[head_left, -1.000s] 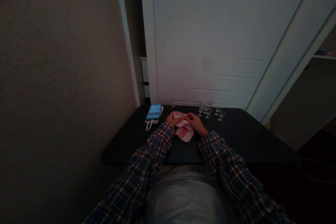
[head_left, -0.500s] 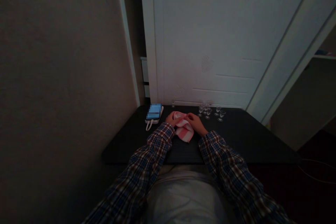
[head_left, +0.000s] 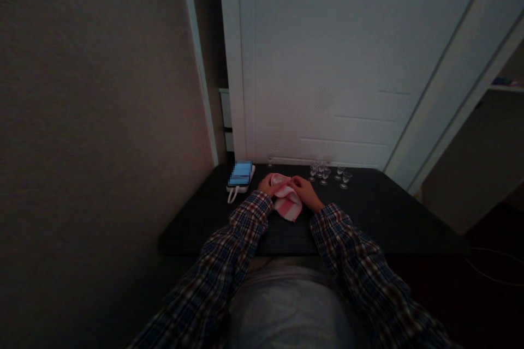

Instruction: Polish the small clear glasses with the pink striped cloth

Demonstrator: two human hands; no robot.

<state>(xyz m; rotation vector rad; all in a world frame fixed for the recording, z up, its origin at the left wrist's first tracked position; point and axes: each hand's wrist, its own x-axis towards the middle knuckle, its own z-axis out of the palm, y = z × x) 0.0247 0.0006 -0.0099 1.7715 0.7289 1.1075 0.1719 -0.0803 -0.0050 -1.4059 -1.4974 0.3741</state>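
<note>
A pink and white cloth [head_left: 289, 208] hangs in folds between my hands, just over the dark table. My left hand [head_left: 267, 185] is closed on its left side, with part of the cloth bunched over the fingers. From the right, my right hand [head_left: 303, 190] pinches the cloth near its upper edge. The folds and the dim light hide whether anything is wrapped inside. Beyond my right hand stand several small stemmed glasses [head_left: 325, 175], all upright. One more small glass [head_left: 270, 162] stands apart at the table's back edge.
The black table [head_left: 380, 218] reaches back to a white panelled door [head_left: 311, 54]. Left of my hands lies a phone [head_left: 240, 173] on a white power bank [head_left: 237, 190] with a looped strap. A wall [head_left: 123, 120] closes off the left side.
</note>
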